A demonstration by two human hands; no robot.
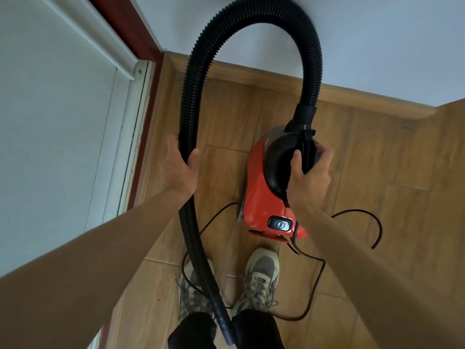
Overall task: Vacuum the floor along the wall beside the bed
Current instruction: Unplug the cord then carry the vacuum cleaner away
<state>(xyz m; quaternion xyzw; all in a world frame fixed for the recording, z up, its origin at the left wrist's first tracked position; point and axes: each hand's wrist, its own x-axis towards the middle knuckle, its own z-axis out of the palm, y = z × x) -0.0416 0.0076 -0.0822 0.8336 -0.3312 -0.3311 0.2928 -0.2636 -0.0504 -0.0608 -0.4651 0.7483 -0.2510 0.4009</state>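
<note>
My right hand [308, 181] wraps its fingers [324, 153] around the black handle of the red vacuum [259, 197], held above the floor [377, 197] near the wall. It seems light and rigid. My left hand [178, 170] curls around the springy hose [191, 96]. I can't see inside its dust cup.

Under your left hand [180, 170] there's ribbed black plastic, the hose [191, 102], matt and ridged all the way round its loop. Your right hand [308, 177] sits on smooth black plastic, the vacuum's handle [279, 159], with a soft sheen. The vacuum body [259, 197] is glossy red plastic, catching light. The power cord [362, 217] looks like thin, smooth black rubber. The floor [364, 172] shows wood-grain planks, satin finish; the baseboard [251, 76] matches it in wood. The wall [377, 34] is flat matt paint. Your shoes [261, 275] are worn mesh cloth with woven laces.
</note>
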